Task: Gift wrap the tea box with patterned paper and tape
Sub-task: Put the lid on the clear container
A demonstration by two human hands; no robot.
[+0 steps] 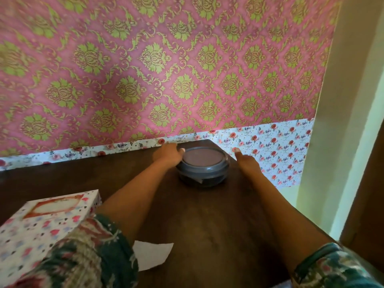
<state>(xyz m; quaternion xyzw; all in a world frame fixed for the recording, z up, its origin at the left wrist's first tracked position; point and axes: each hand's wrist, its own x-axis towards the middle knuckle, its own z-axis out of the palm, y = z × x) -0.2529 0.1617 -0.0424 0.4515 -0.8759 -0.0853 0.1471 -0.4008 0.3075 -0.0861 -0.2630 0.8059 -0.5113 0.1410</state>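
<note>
Head view: the round tea tub (204, 169) sits upright, lid up, no real long axis, right at the far corner of the table (218, 225). Left hand (168, 155) has a curled grip on its left rim. Right hand (247, 163) grasps nothing, one finger out on the floral paper (276, 150) past the edge. Bare wood toward me, and the heart-print box (41, 225) is cut off bottom left.

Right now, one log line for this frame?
left hand touching round container | right hand beside it, finger toward floral paper | patterned box near-left, untouched
</note>
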